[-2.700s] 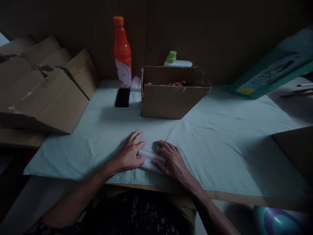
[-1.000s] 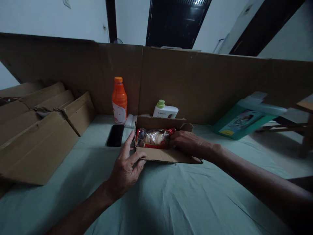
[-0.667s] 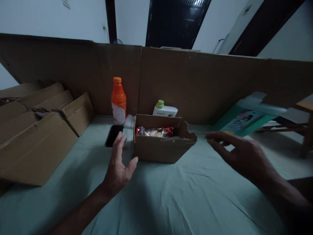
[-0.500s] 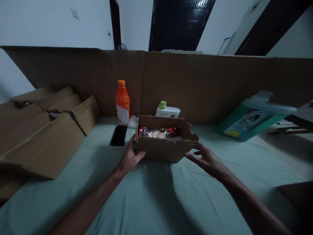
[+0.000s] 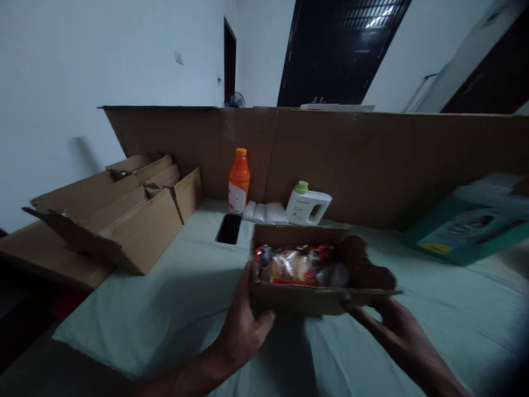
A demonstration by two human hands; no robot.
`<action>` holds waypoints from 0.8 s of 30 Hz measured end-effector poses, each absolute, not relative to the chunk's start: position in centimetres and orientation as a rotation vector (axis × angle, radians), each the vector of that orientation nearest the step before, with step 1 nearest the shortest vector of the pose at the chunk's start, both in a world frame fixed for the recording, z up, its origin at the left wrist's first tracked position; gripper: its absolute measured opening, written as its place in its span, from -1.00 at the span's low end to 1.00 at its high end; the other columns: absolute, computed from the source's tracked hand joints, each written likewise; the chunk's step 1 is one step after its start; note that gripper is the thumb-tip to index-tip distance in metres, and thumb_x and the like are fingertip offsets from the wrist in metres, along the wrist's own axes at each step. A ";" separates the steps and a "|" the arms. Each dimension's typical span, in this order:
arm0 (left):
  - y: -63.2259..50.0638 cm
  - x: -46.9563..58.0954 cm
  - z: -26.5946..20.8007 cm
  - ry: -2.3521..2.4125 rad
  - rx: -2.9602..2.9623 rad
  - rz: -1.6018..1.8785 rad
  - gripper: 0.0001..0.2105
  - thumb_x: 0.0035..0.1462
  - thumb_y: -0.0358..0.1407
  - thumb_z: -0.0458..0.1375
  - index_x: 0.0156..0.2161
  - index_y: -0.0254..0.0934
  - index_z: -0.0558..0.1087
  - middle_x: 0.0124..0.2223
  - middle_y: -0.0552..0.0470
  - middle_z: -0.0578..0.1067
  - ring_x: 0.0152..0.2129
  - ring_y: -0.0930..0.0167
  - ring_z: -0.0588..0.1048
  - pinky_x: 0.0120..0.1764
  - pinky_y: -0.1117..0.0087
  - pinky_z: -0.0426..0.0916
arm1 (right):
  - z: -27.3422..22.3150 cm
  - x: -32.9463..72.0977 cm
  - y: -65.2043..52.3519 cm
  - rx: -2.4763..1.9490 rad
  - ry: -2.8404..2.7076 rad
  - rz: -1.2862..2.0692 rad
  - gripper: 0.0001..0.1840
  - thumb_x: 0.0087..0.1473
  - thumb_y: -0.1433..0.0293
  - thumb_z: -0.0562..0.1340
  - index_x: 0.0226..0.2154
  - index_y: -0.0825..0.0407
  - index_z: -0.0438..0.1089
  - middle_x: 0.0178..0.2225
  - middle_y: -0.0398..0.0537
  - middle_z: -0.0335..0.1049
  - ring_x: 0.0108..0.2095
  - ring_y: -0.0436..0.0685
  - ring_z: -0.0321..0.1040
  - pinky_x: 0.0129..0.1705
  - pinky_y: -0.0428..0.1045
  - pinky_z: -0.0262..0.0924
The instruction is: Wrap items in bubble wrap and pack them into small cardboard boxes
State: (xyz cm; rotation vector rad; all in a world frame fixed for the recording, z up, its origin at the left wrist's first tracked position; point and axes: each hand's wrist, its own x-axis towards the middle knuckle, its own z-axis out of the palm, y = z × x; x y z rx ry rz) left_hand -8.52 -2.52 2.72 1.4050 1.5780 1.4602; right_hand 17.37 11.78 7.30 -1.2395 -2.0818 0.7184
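A small open cardboard box (image 5: 297, 302) is held between my two hands, its bottom seemingly just off the green sheet. Inside lie shiny clear-and-red packets (image 5: 291, 266) and a rounded translucent item (image 5: 334, 274). My left hand (image 5: 243, 325) grips the box's left end, thumb on the near wall. At the right near corner, my right hand (image 5: 388, 325) holds the box with its thumb in front and its other fingers partly hidden beneath. Behind the box stand a white bottle with a green cap (image 5: 306, 205) and several clear plastic-wrapped rolls (image 5: 266, 212).
An orange bottle (image 5: 238, 182) and a black phone (image 5: 228, 229) are behind and left. Larger open cardboard boxes (image 5: 144, 231) fill the left side. A teal jug (image 5: 467, 220) leans at the right. A cardboard wall (image 5: 351, 160) closes the back of the green sheet (image 5: 182, 298).
The box has come nearer to me and lifted, with both hands around it. More of the white bottle and the rolls now shows behind it. My view has shifted left.
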 end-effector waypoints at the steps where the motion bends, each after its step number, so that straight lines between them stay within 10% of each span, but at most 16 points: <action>1: -4.6 -9.7 2.0 1.675 1.312 1.509 -0.29 0.14 -0.29 0.16 0.36 -0.28 0.02 0.25 -0.29 0.33 0.22 0.08 0.33 0.30 -0.06 0.15 | 7.1 14.8 11.7 -1.173 -2.137 0.755 -0.56 -0.01 -0.05 0.29 -0.35 -0.03 0.50 -0.30 0.12 0.59 -0.29 0.35 0.51 -0.25 0.20 0.44; 7: -13.3 -16.8 -1.5 2.140 0.863 1.672 -0.36 0.26 -0.11 0.08 0.35 -0.19 -0.01 0.23 -0.22 0.37 0.19 0.15 0.39 0.21 0.05 0.30 | 5.6 -4.1 13.2 -0.467 -2.297 1.145 -0.39 -0.02 0.02 0.33 -0.05 0.10 0.42 -0.08 0.13 0.54 -0.08 0.30 0.46 -0.02 0.17 0.37; 12: -13.9 -17.6 -3.8 2.238 0.783 1.748 -0.31 0.31 -0.17 0.01 0.42 -0.09 -0.23 0.44 -0.19 0.01 0.35 0.12 0.14 0.26 0.02 0.24 | 1.9 -13.0 13.5 -0.475 -2.235 1.188 -0.24 0.04 0.14 0.31 0.24 0.08 0.20 0.17 0.22 0.37 0.13 0.33 0.34 0.13 0.22 0.28; 24: -10.7 -16.6 -4.2 2.100 0.761 1.770 -0.28 0.33 -0.19 -0.01 0.43 -0.05 -0.32 0.49 -0.18 -0.20 0.32 0.08 0.21 0.14 0.10 0.42 | -5.7 -13.2 10.8 -0.613 -2.111 1.188 -0.42 0.05 0.30 0.20 0.15 0.02 0.31 0.26 0.19 0.24 0.27 0.33 0.20 0.26 0.26 0.16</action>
